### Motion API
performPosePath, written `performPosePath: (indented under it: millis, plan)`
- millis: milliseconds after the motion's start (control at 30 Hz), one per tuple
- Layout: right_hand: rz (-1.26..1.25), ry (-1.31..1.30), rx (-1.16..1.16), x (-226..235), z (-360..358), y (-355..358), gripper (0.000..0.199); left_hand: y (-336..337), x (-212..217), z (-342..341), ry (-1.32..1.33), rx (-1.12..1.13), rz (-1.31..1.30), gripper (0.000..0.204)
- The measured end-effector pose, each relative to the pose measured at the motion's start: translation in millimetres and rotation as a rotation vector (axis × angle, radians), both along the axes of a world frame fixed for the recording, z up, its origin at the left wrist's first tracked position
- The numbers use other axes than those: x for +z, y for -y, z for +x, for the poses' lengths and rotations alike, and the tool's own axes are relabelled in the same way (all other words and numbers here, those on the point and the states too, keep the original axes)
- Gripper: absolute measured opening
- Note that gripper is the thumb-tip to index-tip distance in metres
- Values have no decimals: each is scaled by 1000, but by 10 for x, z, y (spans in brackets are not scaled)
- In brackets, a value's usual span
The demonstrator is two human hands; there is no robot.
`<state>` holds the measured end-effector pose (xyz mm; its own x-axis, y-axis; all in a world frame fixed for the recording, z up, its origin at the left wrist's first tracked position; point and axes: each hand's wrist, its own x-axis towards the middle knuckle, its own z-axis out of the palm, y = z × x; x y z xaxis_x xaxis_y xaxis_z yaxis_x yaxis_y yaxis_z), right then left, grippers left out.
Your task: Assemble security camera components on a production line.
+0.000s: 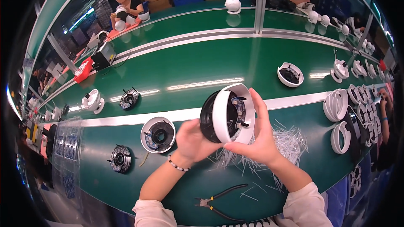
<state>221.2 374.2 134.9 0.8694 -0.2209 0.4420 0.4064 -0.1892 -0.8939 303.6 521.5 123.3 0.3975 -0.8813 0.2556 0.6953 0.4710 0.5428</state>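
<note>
Above the front workbench, both my hands hold a round camera housing (219, 115), tilted on its side. It has a white ring shell, a black rounded body at its left and circuit boards inside the ring. My left hand (191, 141) is wrapped around the black body from below, its fingertips partly hidden. My right hand (261, 141) grips the white ring's right rim, thumb low and fingers high. Below lie diagonal cutters (205, 202) with their handles spread. Behind my right wrist is a heap of thin white strips (292, 145).
Left of my hands are a white housing (146, 143) and a black round board assembly (120, 159). A green conveyor belt (185, 65) beyond carries another housing (290, 75) and a board assembly (128, 98). White rings (340, 138) stand right; bagged circuit boards (67, 147) lie left. Several people work nearby.
</note>
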Motion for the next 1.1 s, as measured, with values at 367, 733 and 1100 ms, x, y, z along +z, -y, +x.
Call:
performPosePath:
  millis: [367, 733, 1100]
  plan:
    - [-228, -5, 33, -71, -61, -108, 115, 36, -53, -6, -257, 217, 317, 53]
    - [-701, 206, -13, 104, -74, -91, 101, 39, -88, -166, -11, 325, 205, 63]
    - [-777, 216, -166, 73, -121, -146, 105, -12, -286, -43, 94, 91, 2, 72]
